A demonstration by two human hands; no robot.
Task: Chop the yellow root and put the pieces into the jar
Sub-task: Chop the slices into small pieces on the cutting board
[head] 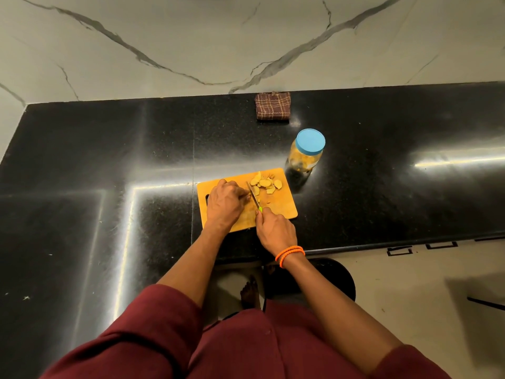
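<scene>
Head view: a person bends over a black counter (382, 187), chopping still under way. On the orange cutting board (284, 206), the left hand (225, 205) lies knuckles up with fingers curled down beside the blade, apparently pinning the yellow root, though the root itself is hidden under the fingers. The right hand (276, 228), at five o'clock from the left, has its fingers wrapped round the green handle of a small knife (253, 196), whose blade angles toward eleven o'clock. Cut slices (266, 184) are heaped on the board at twelve o'clock from the knife. The jar (307, 151) stands just off the board's corner at about one o'clock, blue lid on, yellow pieces already inside. A folded checked cloth (272, 106) lies at twelve o'clock, near the wall. Judging by this, more cuts come next; then the lid must be taken off before the slices can go in.
</scene>
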